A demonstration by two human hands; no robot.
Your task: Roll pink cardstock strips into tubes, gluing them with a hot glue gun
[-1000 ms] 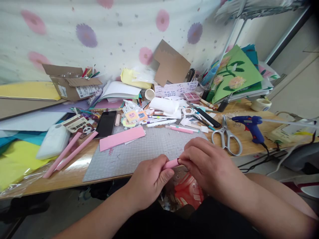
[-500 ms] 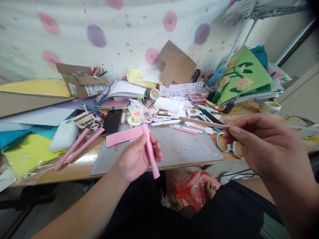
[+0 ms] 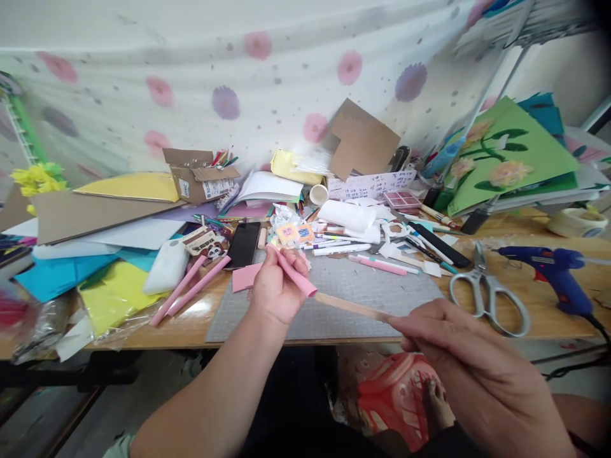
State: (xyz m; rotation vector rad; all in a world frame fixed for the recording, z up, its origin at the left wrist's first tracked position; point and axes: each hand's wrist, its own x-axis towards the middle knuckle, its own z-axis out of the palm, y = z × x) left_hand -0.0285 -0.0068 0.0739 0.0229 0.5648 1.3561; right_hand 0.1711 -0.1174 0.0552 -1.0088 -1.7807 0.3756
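One pink tube [image 3: 296,275] slants down to my right, wrapped in the fingers of my left hand [image 3: 277,292] above the grey mat [image 3: 353,277], open end facing the thin stick [image 3: 353,306] my right hand [image 3: 477,362] pinches, its far tip right at that mouth.

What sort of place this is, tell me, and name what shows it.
Most likely a craft workspace: a grey cutting mat, silver scissors and a blue glue gun lie on the wooden table.
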